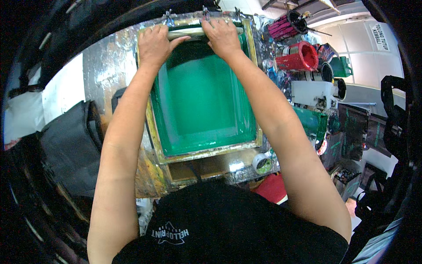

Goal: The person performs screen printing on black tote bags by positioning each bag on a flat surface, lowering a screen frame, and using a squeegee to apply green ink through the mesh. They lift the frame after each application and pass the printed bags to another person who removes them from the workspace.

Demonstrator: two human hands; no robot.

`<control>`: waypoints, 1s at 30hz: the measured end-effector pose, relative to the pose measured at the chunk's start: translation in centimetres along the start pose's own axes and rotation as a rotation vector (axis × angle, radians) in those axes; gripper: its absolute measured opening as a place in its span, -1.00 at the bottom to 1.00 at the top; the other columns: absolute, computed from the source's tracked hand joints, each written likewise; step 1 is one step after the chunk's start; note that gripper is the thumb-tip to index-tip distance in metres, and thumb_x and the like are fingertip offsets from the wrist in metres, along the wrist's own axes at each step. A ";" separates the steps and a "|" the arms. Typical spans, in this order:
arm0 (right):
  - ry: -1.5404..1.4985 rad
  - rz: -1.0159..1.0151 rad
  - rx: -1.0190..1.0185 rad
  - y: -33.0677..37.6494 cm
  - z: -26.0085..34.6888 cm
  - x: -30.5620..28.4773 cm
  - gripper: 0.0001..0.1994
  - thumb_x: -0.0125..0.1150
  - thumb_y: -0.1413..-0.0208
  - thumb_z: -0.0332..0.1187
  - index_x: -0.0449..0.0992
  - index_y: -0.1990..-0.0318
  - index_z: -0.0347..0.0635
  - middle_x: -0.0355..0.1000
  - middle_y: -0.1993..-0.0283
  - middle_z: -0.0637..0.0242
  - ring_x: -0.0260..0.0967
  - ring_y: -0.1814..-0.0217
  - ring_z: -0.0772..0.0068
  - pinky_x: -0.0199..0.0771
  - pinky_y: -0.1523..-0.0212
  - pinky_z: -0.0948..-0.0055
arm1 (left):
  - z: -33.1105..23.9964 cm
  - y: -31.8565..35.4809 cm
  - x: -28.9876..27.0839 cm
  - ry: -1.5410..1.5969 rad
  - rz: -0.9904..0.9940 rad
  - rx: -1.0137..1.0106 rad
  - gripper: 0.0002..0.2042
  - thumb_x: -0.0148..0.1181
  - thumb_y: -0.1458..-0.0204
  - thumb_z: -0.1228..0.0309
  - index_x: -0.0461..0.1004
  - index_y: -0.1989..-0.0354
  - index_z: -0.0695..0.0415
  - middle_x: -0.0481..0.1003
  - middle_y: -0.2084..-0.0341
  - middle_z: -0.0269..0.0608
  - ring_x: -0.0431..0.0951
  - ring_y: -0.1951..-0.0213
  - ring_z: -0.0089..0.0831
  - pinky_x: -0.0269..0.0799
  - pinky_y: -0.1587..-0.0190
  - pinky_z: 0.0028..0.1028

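Note:
A screen-printing frame (215, 154) lies on the table in front of me, its mesh (200, 101) covered with green. Across its far end runs a long, pale-handled squeegee (187, 33), with a dark green area just below it. My left hand (154, 44) is closed over the squeegee's left part, thumb stretched along it toward the middle. Farther right, my right hand (223, 37) grips the same handle, fingers curled over its far side. The squeegee's lower edge is mostly hidden by the handle and my hands.
Metal clamps (205, 13) stand behind the frame. To the right are a red ink bucket (301, 58), a pink-and-black bucket (288, 25) and a white container (312, 93). A tape roll (262, 163) lies near the front edge. Dark fabric (70, 145) is at left.

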State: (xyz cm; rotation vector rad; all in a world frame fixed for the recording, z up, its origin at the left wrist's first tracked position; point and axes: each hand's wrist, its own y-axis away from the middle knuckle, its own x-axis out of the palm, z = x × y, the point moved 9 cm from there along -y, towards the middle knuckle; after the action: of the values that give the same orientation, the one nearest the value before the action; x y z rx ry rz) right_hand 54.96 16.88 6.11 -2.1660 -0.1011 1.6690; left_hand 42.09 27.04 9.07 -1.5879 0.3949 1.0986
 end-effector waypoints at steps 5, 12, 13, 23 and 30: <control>-0.045 0.064 0.019 5.2 2.5 -2.2 -0.43 0.55 0.24 -0.27 0.42 -0.01 0.02 0.44 0.18 0.37 0.43 0.07 0.25 0.36 0.14 0.17 | -2.3 4.4 -2.9 0.008 0.100 -0.026 -0.35 0.27 0.11 -0.37 0.50 0.55 0.10 0.50 0.54 -0.21 0.55 0.44 -0.23 0.41 0.33 -0.26; -0.104 0.074 0.002 15.9 7.9 -8.5 -0.67 0.29 0.03 -0.32 0.47 0.06 0.05 0.41 0.25 0.37 0.39 0.17 0.27 0.30 0.21 0.17 | -7.2 14.0 -10.1 0.087 0.177 -0.104 -0.36 0.33 0.20 -0.36 0.44 0.52 0.07 0.42 0.53 -0.25 0.48 0.40 -0.24 0.35 0.31 -0.25; -0.100 0.089 0.006 17.6 8.7 -9.2 -0.73 0.22 -0.03 -0.31 0.48 0.07 0.06 0.41 0.26 0.37 0.40 0.17 0.28 0.29 0.22 0.17 | -8.0 15.4 -11.2 0.092 0.193 -0.115 -0.36 0.34 0.20 -0.35 0.44 0.51 0.07 0.41 0.53 -0.25 0.47 0.39 -0.24 0.35 0.29 -0.25; -0.151 0.125 0.019 26.0 12.9 -15.1 -0.77 0.17 -0.09 -0.33 0.50 0.07 0.08 0.43 0.25 0.38 0.41 0.17 0.27 0.29 0.23 0.17 | -12.0 22.7 -17.9 0.163 0.245 -0.129 -0.38 0.39 0.20 -0.29 0.42 0.52 0.10 0.41 0.50 -0.22 0.45 0.38 -0.18 0.37 0.22 -0.20; -0.113 0.283 0.079 28.5 14.3 -13.8 -0.51 0.40 0.05 -0.19 0.43 -0.07 0.03 0.38 0.09 0.31 0.32 -0.04 0.24 0.21 -0.05 0.07 | -9.9 27.2 -21.2 0.354 0.215 -0.244 -0.04 0.49 0.16 -0.16 0.27 -0.34 0.19 0.42 -0.08 0.03 0.38 -0.15 0.02 0.25 -0.25 -0.10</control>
State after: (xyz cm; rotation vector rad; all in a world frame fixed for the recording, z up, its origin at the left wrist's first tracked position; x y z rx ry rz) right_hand 32.34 -9.44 5.63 -2.1038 0.2472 1.9140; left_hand 15.49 2.91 9.83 -2.0016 0.7021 1.0545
